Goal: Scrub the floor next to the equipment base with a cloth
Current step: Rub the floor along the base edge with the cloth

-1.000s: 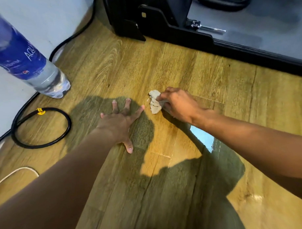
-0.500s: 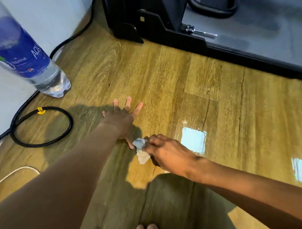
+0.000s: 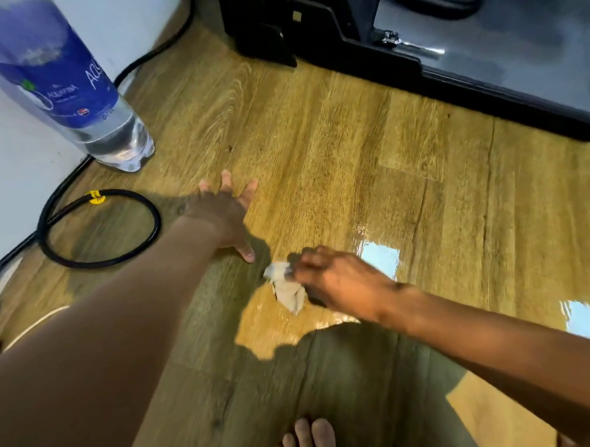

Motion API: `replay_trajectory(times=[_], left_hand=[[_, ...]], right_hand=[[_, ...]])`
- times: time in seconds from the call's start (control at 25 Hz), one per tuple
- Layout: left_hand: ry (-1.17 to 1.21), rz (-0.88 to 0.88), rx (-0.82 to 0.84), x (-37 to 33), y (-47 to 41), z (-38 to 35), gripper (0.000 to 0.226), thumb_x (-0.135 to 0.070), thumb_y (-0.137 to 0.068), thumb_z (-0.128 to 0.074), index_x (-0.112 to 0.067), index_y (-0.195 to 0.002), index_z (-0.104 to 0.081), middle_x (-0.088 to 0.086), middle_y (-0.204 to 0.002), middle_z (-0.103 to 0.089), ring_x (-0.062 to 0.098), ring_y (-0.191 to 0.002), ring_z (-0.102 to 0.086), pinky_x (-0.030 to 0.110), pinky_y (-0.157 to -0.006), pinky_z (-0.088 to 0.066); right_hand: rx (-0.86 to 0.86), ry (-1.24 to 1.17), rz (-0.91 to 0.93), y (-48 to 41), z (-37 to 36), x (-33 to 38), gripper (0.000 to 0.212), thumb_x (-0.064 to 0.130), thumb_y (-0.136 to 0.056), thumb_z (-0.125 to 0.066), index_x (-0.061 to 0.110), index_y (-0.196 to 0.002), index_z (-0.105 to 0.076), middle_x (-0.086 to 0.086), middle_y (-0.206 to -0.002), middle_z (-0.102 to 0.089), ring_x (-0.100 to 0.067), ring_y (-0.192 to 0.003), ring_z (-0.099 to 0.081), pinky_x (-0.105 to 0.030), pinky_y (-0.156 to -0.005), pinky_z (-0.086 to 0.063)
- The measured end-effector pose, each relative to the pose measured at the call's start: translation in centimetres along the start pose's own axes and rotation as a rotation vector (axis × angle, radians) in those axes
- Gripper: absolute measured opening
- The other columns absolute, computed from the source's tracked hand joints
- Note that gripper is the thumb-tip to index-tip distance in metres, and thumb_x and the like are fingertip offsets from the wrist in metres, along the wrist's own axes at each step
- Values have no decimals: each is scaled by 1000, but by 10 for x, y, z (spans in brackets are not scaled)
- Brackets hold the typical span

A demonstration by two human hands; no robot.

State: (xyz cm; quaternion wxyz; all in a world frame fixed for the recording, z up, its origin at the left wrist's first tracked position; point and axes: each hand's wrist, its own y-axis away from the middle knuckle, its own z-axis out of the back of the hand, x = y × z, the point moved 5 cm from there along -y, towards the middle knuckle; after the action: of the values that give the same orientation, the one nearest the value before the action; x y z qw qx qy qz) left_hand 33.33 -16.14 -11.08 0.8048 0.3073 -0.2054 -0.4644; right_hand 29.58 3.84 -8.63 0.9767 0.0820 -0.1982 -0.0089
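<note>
Here, the right hand [image 3: 339, 285] clenches its grip on a cloth [image 3: 286, 290] against the floor [image 3: 317, 139]; the left hand [image 3: 219, 216] lies flat, grip released.

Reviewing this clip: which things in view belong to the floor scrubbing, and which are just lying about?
In use: cloth, right hand gripping it, left hand flat on the floor, equipment base.
Lying about: water bottle, black cable loop, white cord.
</note>
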Motion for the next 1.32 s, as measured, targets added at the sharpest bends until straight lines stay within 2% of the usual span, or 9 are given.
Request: replay_trajectory(times=[0.12, 0.32, 0.4, 0.52, 0.72, 0.88, 1.04, 1.2, 1.32], left_hand=[[17, -11, -10, 0, -6, 0, 144, -56, -52, -85, -39, -146, 23, 12, -154, 28, 50, -140, 7, 59, -109, -28], [-22, -54, -25, 8, -15, 2, 141, -57, -53, -85, -40, -146, 19, 13, -157, 19, 50, -141, -4, 53, -108, -30], [-47, -57, -51, 9, -16, 2, 140, -55, -52, -86, -40, -147, 17, 14, -157, 15, 50, -140, -8, 53, -108, -30], [-26, -34, -55, 7, -16, 2, 141, -51, -52, -88, -40, -147, 15, 14, -157, 15, 49, -141, -8, 54, -108, -29], [-41, -44, -74, 4, -12, 3, 139, -50, -56, -86, -37, -147, 18, 17, -157, 14, 50, -140, -5, 56, -107, -31], [-43, -44, -59, 3, -10, 2, 139, -50, -57, -85, -37, -147, 20, 16, -156, 16, 51, -140, -4, 55, -106, -32], [-81, -41, -73, 1, -12, 1, 136, -51, -59, -84, -35, -148, 19, 16, -157, 15, 51, -140, -6, 54, -106, -31], [-85, -35, -77, 2, -16, -1, 139, -52, -57, -84, -34, -146, 22, 17, -156, 16, 52, -140, -5, 53, -107, -30], [-86, -32, -76, 3, -16, -4, 140, -54, -56, -83, -34, -145, 24, 18, -156, 17, 52, -139, -4, 52, -109, -29]], right_hand=[[-85, 35, -140, -10, 10, -19, 37, 13, -92, -56, 17, -129, -53, -7, -127, -55, -25, -113, -54, -39, -85, -54], [48, -10, 126, -12, -8, 9, 43, 8, -84, -64, 16, -125, -57, -6, -125, -57, -24, -113, -55, -40, -86, -54], [-22, -25, 51, -31, 10, -22, 37, 11, -88, -61, 17, -124, -59, -6, -126, -58, -22, -113, -56, -39, -93, -51], [-160, 34, -81, -58, 33, -58, 29, 13, -89, -61, 15, -118, -61, -7, -117, -61, -24, -102, -60, -42, -84, -54], [-86, 26, 52, -64, 33, -64, 28, 8, -88, -60, 12, -115, -63, -8, -112, -63, -23, -99, -62, -39, -83, -55], [-272, 8, -233, -93, 61, -125, 30, 5, -87, -57, 13, -114, -66, -7, -113, -64, -25, -104, -60, -42, -89, -51], [-218, 11, -131, -87, 49, -112, 30, 4, -88, -59, 16, -114, -66, -3, -111, -63, -23, -100, -61, -36, -86, -52], [-343, -18, -282, -110, 85, -167, 30, 2, -89, -55, 13, -115, -65, -6, -116, -64, -19, -102, -62, -13, -85, -42], [-383, 1, -374, -120, 83, -177, 40, -8, -85, -52, 13, -117, -63, -5, -122, -60, -21, -107, -61, -22, -92, -48]])
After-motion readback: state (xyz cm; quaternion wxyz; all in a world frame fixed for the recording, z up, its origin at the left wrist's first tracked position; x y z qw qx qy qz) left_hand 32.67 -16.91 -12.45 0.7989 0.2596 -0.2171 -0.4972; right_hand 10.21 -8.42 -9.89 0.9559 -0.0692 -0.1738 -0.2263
